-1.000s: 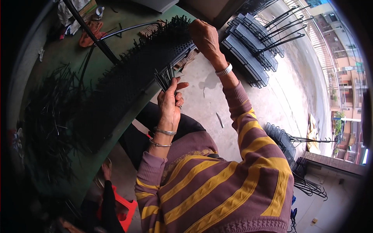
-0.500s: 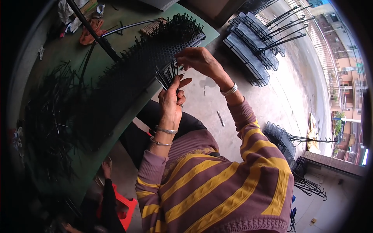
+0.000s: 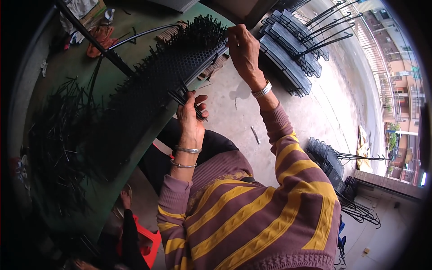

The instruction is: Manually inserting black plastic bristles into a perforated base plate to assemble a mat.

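My left hand (image 3: 191, 118) is closed around a bundle of thin black metal rods (image 3: 179, 96), held beside the table's near edge. Rod ends poke out past the thumb and below the fingers. A long black perforated panel (image 3: 180, 64) lies on the green table (image 3: 118, 183), with many black hooked pieces (image 3: 204, 30) standing up along its far side. At the panel's right end, my right hand (image 3: 244, 50) has its fingers pinched together near the corner. Whatever those fingertips hold, if anything, is hidden.
A tangled heap of black rods (image 3: 60, 135) covers the table's left part. Stacked mesh racks with long hooks (image 3: 285, 49) stand on the floor to the right, with more racks (image 3: 326, 157) nearer. By a red stool (image 3: 146, 240) at lower left, another person's foot (image 3: 126, 198) shows.
My right hand has moved from beside the bundle up and right to the panel's end corner. My left hand has shifted slightly down and left, still holding the rods.
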`<state>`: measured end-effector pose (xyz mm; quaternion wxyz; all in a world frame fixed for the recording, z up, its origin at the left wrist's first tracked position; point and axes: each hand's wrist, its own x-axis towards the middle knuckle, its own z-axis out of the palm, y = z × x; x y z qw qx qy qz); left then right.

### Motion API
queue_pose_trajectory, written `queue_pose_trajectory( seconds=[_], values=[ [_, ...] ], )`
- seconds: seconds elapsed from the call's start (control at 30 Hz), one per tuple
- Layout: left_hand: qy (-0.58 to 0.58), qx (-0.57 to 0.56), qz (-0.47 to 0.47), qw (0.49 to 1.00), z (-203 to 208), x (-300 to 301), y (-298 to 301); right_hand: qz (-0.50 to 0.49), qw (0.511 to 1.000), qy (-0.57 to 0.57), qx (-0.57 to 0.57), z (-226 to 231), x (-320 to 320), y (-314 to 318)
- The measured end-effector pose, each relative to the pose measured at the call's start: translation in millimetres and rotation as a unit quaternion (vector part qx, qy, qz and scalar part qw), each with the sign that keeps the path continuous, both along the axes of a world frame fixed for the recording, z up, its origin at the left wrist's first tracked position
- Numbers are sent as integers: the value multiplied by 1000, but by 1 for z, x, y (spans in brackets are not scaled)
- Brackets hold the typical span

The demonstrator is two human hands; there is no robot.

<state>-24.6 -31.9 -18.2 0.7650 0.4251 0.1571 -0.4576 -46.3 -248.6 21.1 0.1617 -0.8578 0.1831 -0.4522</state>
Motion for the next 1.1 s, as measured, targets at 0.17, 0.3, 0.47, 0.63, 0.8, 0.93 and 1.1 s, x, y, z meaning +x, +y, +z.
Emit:
queue_pose_trajectory(
  seconds=[0.17, 0.3, 0.47, 0.63, 0.8, 0.93, 1.1],
  values=[
    [-2, -37, 6, 999, 1, -6, -2, 30, 998, 22, 57, -3, 5, -4],
    [-2, -39, -18, 999, 12, -10, -5, 117, 988, 56, 81, 3, 9, -15],
    [1, -50, -29, 998, 16, -13, -4, 138, 985, 90, 45, 10, 7, -17],
    [4, -52, -29, 998, 14, -14, -3, 108, 990, 88, -10, 12, 4, -10],
    [-9, -33, -33, 999, 16, -18, -1, 129, 976, 164, 61, -4, 13, -15],
    [3, -56, -5, 998, 17, -17, 0, 31, 986, 156, -55, -5, 8, 6],
    [-14, -36, -12, 999, 16, -14, 0, -42, 971, 234, 17, 7, -4, 23]
  ],
)
